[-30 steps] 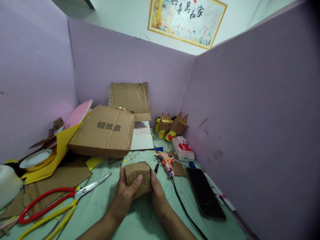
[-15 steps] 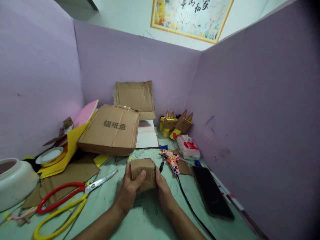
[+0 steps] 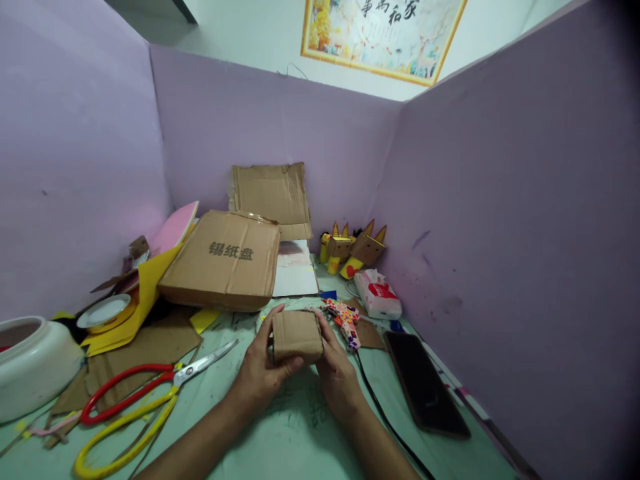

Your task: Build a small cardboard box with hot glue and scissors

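A small brown cardboard box (image 3: 298, 335) is held above the green tabletop, between both hands. My left hand (image 3: 265, 367) grips its left side, with the thumb along the lower edge. On the right side of the box, my right hand (image 3: 336, 360) wraps its fingers round the edge. Left of the hands lie large scissors (image 3: 195, 367) with one red and one yellow handle, blades pointing toward the back. A patterned glue gun (image 3: 345, 320) with a black cord rests just beyond my right hand.
A larger printed cardboard box (image 3: 225, 263) leans at the back left beside yellow sheets (image 3: 145, 300). A white pot (image 3: 35, 367) stands far left. On the right are a phone (image 3: 426, 385), a tissue pack (image 3: 378, 295) and cardboard figures with pointed horns (image 3: 364, 250).
The small box has turned in the hands and shifted slightly right. My left thumb has slid from its front face down to the lower edge.
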The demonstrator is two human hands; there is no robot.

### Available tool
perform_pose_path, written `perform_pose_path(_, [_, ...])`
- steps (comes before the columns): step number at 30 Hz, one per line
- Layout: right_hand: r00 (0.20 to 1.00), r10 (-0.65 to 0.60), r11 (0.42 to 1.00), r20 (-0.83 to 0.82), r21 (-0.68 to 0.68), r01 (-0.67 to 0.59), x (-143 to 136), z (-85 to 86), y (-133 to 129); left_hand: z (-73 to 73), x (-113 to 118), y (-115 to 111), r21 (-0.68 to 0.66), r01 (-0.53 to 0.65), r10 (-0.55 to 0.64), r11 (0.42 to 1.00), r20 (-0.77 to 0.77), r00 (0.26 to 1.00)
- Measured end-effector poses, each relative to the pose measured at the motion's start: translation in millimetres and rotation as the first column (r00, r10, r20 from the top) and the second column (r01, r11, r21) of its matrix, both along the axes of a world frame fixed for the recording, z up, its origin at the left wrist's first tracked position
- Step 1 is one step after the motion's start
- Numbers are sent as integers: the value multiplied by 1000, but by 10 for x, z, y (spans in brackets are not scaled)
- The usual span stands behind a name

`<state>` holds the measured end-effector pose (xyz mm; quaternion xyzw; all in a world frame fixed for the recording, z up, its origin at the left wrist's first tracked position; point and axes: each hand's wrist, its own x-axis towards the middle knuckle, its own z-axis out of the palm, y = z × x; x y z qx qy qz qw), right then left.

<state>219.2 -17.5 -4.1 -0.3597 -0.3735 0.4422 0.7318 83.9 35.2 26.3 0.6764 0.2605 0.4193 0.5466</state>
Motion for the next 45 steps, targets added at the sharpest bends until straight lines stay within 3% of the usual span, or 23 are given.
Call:
perform_pose_path(4, [996,-72,997,45,-29,74,5,6,10,-54,-11,23,87,-36,44,996,-86,995])
perform_pose_path(7, [986,-118,991,119,-50,125,22,11,-4,-142,-25,67,276,-55,86,960,-101,991])
perform_pose_path(10, [977,-82,995,196,-45,92,54,22,-31,-225,-44,105,449,-17,60,893,-80,995])
perform_pose_path(13, [984,-14,998,179,-52,24,83,48,-47,-227,-81,114,518,57,-4,854,-103,995])
perform_pose_path(16, [989,-6,999,146,-42,12,91,75,-43,-140,-141,106,438,161,-85,884,-188,979])
perform_pose_path(19, [990,-30,999,135,-31,35,85,69,-24,-60,-192,121,251,237,-178,938,-236,955])
perform_pose_path(24, [994,11,1000,105,3,-12,75,13,21,-91,-186,212,41,209,-208,977,-46,977])
perform_pose_path(27, [997,28,1000,70,8,-29,63,31,18,-87,-169,221,-21,230,-231,973,-55,971])
perform_pose_path(31, [994,61,998,89,-24,-59,41,102,-34,-38,-160,196,21,142,-138,990,-125,982])
perform_pose_path(35, [988,71,997,138,-21,-69,30,110,-60,-79,-142,220,120,67,-46,990,-167,985])
perform_pose_path(40, [998,-13,998,67,-65,18,36,38,-26,-126,-135,227,155,117,-94,981,-150,984])
perform_pose_path(45, [982,-51,987,183,-144,78,60,16,-27,-107,-168,216,187,269,-237,945,-177,955])
